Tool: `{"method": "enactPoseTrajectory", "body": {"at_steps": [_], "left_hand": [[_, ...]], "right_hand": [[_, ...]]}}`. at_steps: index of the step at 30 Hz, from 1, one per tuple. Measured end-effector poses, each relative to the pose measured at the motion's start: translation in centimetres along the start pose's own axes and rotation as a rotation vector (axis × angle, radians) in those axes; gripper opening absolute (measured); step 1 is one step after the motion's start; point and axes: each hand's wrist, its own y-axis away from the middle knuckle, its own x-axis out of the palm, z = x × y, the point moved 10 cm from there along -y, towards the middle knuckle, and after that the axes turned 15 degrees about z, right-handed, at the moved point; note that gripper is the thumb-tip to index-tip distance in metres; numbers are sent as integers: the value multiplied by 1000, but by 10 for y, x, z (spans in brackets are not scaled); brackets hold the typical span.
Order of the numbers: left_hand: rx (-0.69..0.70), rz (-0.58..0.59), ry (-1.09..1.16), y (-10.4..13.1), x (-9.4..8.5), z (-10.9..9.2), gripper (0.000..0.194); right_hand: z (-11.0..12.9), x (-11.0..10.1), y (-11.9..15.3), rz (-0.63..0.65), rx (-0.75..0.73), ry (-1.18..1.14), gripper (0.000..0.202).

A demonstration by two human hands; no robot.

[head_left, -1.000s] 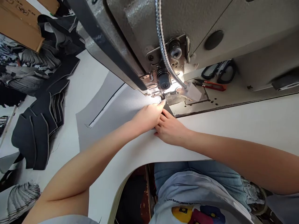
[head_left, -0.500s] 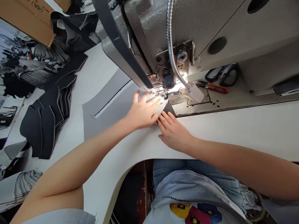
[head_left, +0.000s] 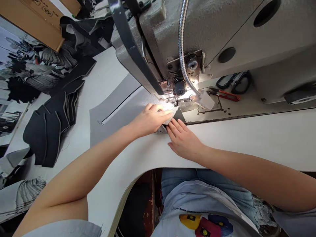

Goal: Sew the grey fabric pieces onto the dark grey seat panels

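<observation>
"Head view: how many hands are working there?"

"Two. One left hand [head_left: 151, 120] and one right hand [head_left: 184, 140] are resting near the lit stitching spot of one sewing machine [head_left: 217, 29]."

"What are they handling?"

"One grey fabric panel [head_left: 133, 108]. It is lying on the white table [head_left: 247, 135], with its right end reaching the stitching spot, and it is showing one long strip [head_left: 121, 105] with a black line."

"And the left grip?"

"Its fingers are bending over the panel's top; whether they are pinching any cloth, one cannot tell."

"The right one?"

"Four fingers are lying flat and close together, the thumb standing apart. The fingertips are touching the lower edge of one dark fabric piece [head_left: 179, 115]."

"Any tools?"

"Two: one pair of black-handled scissors [head_left: 242, 83] and one pair of red-handled snips [head_left: 228, 95] are lying under the machine's arm. One small lamp [head_left: 205, 100] is shining at the stitching spot."

"What is lying on the left?"

"One pile of dark cut pieces [head_left: 51, 128], overlapping too closely for counting. One large cardboard box [head_left: 37, 21] is showing beyond it."
</observation>
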Motion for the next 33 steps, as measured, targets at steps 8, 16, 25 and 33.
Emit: {"method": "enactPoseTrajectory", "body": {"at_steps": [8,16,25,33], "left_hand": [[-381,-26,88,-34,-8,41,44],[-384,-153,123,-16,-15,47,40],[67,77,30,-1,1,19,55],[44,166,83,-16,8,25,58]], "right_hand": [[0,-1,-1,17,-4,21,61],[0,-1,0,10,-5,14,60],[-4,0,-2,44,9,-110,57],[-2,3,-3,137,-49,-155,66]]}}
